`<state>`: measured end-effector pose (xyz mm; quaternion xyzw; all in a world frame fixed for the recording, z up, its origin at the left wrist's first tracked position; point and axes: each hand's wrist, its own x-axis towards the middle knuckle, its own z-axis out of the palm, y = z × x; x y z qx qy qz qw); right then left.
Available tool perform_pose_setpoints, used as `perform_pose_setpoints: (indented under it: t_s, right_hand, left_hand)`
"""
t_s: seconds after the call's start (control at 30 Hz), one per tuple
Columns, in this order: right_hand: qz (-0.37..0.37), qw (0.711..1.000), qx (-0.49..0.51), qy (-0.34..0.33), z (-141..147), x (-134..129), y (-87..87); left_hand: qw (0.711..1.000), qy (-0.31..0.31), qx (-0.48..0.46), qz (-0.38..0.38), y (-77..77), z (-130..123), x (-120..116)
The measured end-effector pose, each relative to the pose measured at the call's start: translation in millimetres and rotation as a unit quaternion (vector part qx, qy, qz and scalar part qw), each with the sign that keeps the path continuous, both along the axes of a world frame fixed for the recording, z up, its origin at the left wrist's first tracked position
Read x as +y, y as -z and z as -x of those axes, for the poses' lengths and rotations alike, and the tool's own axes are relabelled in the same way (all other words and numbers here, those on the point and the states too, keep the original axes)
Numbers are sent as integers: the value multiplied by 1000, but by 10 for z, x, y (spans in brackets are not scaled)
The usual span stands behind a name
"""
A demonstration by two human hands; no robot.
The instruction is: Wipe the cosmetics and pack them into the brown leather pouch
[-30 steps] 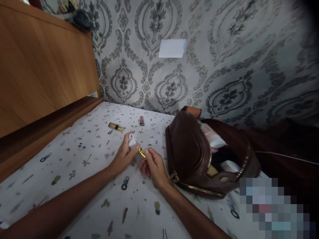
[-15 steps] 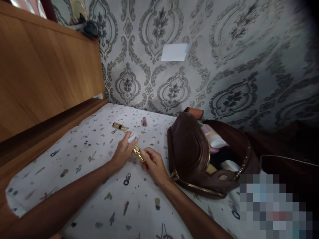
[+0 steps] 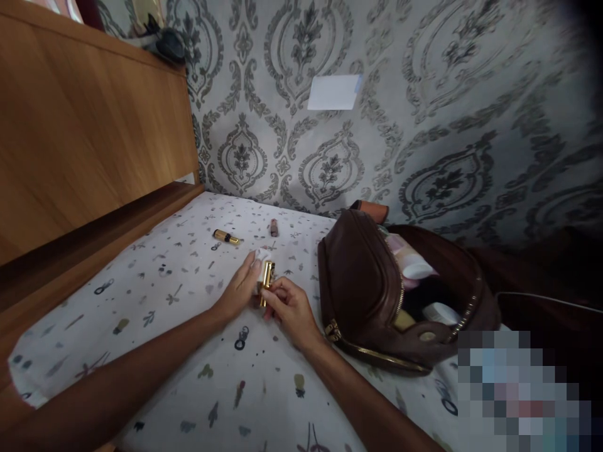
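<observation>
A shiny gold cosmetic tube, lipstick-like, stands nearly upright in my right hand, pinched between thumb and fingers. My left hand is closed on a crumpled white wipe, right beside the tube; whether the wipe touches it I cannot tell. Beyond my hands, a gold-and-black tube lies on its side on the patterned white cloth. A small brownish-pink tube lies to the right of that one.
An unzipped brown leather bag sits to the right, with several bottles and white-capped containers inside. Behind it lies an orange-brown item. Wooden furniture borders the left, and a patterned wall rises at the back.
My right hand has turned the gold tube from a slant to nearly upright. My left hand's fingers have straightened somewhat around the wipe. The view has shifted slightly.
</observation>
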<state>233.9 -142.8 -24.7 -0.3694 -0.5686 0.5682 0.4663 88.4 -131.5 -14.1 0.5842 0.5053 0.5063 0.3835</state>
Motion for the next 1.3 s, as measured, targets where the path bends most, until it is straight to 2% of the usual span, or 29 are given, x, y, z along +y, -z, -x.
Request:
perform_pose_setpoints:
  t_s: [0.17,0.27,0.4,0.57,0.67,0.8,0.9,1.03,1.1,1.17,1.23,1.3]
  right_hand:
    - [22,998,25,53,-14,16,-7]
    - [25,994,64,89,-18,26,8]
    - [28,988,90,120,-26,40,23]
    - [30,989,104,99,-21,58,12]
    - [23,987,112,112,-4,57,2]
    - [0,989,89,116,17,45,5]
    - [-27,989,54,132,16,40,27]
    - [-54,984,22,168,5,-10,20]
    - [-62,981,22,182,0,-61,-46]
    - [-84,981,28,174,-19,-132,-179]
    - [-118,981,33,149,-80,-229,-380]
    - [-150,980,33,125,-210,-353,-623]
  left_hand:
    - [986,168,17,-6,-48,-17,-90]
    - [979,204,28,-2,-81,-29,-119]
    - [981,189,33,22,-67,-36,-120]
    - [981,185,14,55,-1,-18,-96]
    - [986,146,-6,85,-39,-17,-99]
    - [982,97,-25,162,-120,-19,-87]
    - [974,98,-42,200,-134,-16,-59]
    - [974,116,-16,192,-107,-8,-64]
    - [975,128,5,181,-84,3,-82]
    - [979,108,28,173,-55,23,-89]
    - [982,59,52,170,-21,53,-77]
    - [982,45,75,168,12,91,-48]
